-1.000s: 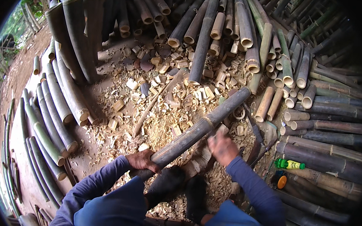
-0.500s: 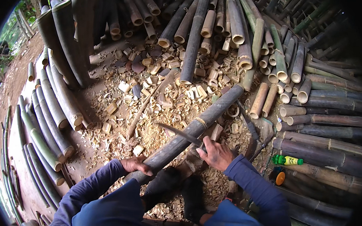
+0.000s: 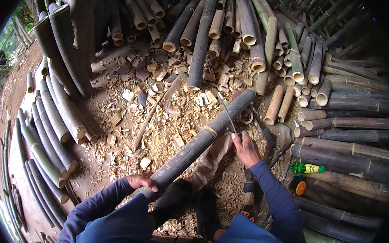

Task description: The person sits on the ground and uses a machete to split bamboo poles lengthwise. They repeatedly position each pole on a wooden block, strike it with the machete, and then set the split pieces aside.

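A dark bamboo pole (image 3: 184,156) slants from my lap up to the far right, with a pale scraped ring at a joint near its middle. My left hand (image 3: 141,181) grips its near end, thumb across the top. In my right hand (image 3: 247,151), closed round the handle, is a long-bladed knife (image 3: 227,111). Its thin blade points away from me and crosses over the pole near the far end. Whether the edge touches the bamboo I cannot tell. My fingers hide most of the handle.
Wood shavings and cut bamboo chunks (image 3: 161,139) litter the ground. Bamboo poles lie at the left (image 3: 64,108), are stacked ahead (image 3: 202,41) and pile up at the right (image 3: 343,161). A green bottle (image 3: 307,168) and an orange round thing (image 3: 301,188) rest there.
My right hand has moved away and slightly right with the knife. The blade, which crossed the pole near the joint pointing left, now points away near the far end. My left hand stays put.
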Demonstrator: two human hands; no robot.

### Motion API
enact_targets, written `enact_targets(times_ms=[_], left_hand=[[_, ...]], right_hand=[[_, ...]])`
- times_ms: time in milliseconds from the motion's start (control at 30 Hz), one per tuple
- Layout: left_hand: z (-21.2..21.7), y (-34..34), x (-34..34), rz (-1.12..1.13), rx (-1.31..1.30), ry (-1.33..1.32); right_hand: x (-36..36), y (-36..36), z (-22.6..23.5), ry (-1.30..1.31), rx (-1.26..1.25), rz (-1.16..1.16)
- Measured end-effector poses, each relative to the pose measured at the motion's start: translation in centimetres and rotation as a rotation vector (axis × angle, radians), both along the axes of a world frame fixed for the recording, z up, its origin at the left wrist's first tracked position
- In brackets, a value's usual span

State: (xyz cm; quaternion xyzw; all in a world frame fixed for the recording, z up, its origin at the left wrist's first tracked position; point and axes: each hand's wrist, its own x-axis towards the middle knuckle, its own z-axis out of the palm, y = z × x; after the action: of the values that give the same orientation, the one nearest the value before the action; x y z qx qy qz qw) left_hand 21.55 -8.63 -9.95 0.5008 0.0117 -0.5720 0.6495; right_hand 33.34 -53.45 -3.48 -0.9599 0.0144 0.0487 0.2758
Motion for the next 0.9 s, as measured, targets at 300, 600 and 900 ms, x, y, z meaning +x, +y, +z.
enact_targets(times_ms=[300, 600, 900], left_hand=[[9.0, -3.2, 2.2, -0.092, 0.722, -0.646], [12.3, -6.6, 1.0, -0.083, 0.956, -0.691], [12.8, -6.6, 0.7, -0.055, 0.851, -0.556]], right_hand=[[-0.1, 3.2, 4.2, 0.348, 0.078, 0.126], [2.7, 2.8, 4.5, 0.342, -0.073, 0.034], [0.4, 1.8, -0.6, 0.087, -0.102, 0.184]])
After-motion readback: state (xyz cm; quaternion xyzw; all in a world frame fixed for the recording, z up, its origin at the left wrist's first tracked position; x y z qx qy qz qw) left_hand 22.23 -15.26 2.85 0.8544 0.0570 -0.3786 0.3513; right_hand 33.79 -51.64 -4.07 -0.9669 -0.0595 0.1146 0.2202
